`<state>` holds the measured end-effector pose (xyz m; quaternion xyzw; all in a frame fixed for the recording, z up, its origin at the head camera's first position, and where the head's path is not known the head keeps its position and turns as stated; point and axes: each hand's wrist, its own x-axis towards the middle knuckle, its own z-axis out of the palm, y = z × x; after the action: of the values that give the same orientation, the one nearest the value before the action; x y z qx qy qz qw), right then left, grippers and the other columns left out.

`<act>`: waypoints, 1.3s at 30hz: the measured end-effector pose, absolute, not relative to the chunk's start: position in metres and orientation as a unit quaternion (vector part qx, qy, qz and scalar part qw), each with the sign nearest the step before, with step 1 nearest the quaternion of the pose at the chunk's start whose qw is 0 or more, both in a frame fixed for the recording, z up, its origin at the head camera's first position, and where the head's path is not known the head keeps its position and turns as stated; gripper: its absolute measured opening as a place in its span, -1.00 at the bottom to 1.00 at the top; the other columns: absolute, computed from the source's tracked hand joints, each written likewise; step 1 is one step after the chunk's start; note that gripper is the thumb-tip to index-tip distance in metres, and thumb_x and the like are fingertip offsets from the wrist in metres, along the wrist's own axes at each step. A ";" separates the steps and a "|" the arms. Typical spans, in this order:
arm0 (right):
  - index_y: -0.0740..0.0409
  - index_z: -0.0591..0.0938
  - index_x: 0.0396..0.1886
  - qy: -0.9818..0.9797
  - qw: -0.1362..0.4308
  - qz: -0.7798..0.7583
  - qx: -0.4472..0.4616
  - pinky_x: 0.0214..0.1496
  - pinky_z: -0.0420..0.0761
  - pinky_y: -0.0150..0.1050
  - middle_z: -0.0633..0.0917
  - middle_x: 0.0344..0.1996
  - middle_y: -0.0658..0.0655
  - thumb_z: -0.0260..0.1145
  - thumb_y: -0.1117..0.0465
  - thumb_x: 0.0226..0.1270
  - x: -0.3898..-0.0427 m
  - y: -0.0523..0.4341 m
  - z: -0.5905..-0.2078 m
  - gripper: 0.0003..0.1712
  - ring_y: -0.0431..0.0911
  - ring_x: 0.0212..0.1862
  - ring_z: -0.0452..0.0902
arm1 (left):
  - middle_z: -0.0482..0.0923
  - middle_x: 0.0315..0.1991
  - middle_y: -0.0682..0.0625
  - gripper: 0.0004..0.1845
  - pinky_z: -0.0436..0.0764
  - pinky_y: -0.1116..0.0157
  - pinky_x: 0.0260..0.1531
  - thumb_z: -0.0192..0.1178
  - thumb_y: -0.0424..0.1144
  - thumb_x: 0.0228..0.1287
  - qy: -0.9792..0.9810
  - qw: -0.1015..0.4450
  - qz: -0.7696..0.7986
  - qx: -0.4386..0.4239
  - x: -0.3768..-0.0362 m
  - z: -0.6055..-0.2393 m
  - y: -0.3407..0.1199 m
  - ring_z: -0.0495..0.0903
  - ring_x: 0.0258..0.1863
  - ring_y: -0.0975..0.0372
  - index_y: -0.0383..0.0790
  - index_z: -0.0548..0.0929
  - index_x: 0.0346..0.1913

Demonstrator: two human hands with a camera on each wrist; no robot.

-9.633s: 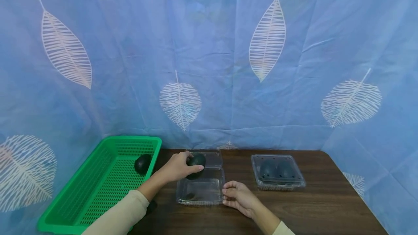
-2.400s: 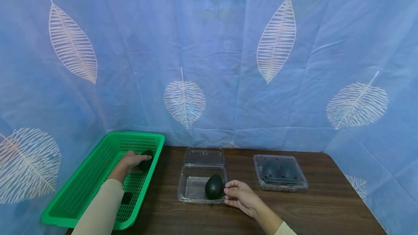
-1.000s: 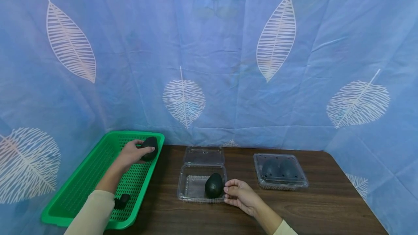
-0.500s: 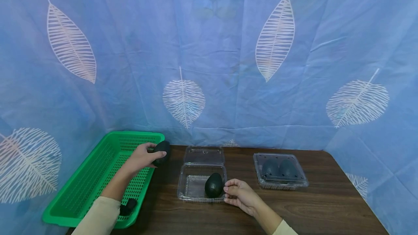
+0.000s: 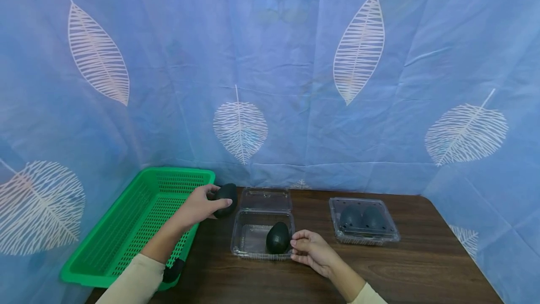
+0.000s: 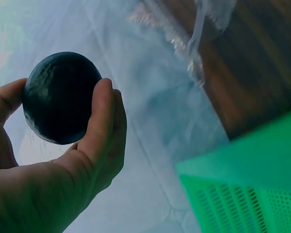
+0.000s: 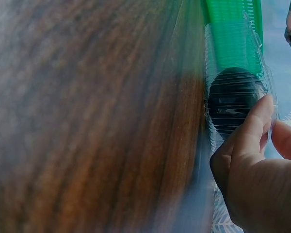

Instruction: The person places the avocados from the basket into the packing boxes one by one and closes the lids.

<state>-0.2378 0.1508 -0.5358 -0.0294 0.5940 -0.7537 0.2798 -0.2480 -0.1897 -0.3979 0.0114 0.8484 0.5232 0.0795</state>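
My left hand holds a dark avocado between thumb and fingers, over the table just right of the basket's edge. In the left wrist view the fingers curl round the avocado. An open clear plastic clamshell box lies in the middle, its lid folded back. One avocado sits in the box's right half. My right hand pinches the right wall of the box; the right wrist view shows thumb and fingers at its rim.
At left stands a green perforated basket; no avocado shows in its visible part. A closed clamshell box with two avocados lies on the right of the wooden table. A blue leaf-patterned cloth hangs behind.
An avocado now sits in the open box. My left hand has taken another from the basket and carried it right, over the basket's edge. The right hand stays on the box.
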 end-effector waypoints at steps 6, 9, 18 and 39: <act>0.32 0.41 0.05 0.594 0.280 -0.754 -0.030 -0.07 0.73 -0.31 0.55 -0.20 0.07 0.24 0.33 0.53 -0.239 0.150 -0.536 -0.75 -0.16 -0.20 0.57 | 0.57 0.08 -0.37 -0.35 0.76 0.08 -0.33 0.43 -0.10 0.29 0.862 0.084 0.500 0.013 -0.247 -0.409 -0.175 0.73 -0.28 0.09 -0.46 0.51 0.27; 0.31 0.41 0.05 0.595 0.281 -0.753 -0.031 -0.06 0.73 -0.31 0.55 -0.20 0.07 0.23 0.33 0.53 -0.239 0.151 -0.536 -0.76 -0.16 -0.20 0.56 | 0.62 0.01 -0.29 -0.41 0.72 0.10 -0.32 0.44 -0.10 0.27 0.869 0.081 0.489 0.011 -0.247 -0.416 -0.169 0.70 -0.26 0.09 -0.42 0.56 0.20; 0.31 0.41 0.05 0.598 0.280 -0.750 -0.032 -0.07 0.72 -0.31 0.54 -0.20 0.07 0.24 0.33 0.53 -0.241 0.153 -0.534 -0.76 -0.16 -0.20 0.56 | 0.66 -0.07 -0.22 -0.41 0.75 0.06 -0.23 0.48 -0.09 0.21 0.887 0.092 0.453 0.010 -0.252 -0.432 -0.152 0.69 -0.25 0.10 -0.43 0.59 0.15; 0.32 0.40 0.08 0.601 0.285 -0.746 -0.029 -0.08 0.73 -0.32 0.56 -0.22 0.06 0.26 0.30 0.53 -0.239 0.151 -0.532 -0.71 -0.17 -0.21 0.56 | 0.49 -0.56 -0.04 -0.65 0.43 0.30 -0.65 0.48 -0.11 0.20 0.917 0.144 0.365 0.065 -0.259 -0.455 -0.120 0.43 -0.64 0.20 -0.29 0.57 -0.43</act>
<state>-0.2388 0.1512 -0.5317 -0.0287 0.6006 -0.7463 0.2854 -0.2588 -0.1200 -0.4553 0.0646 0.9175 0.3654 0.1436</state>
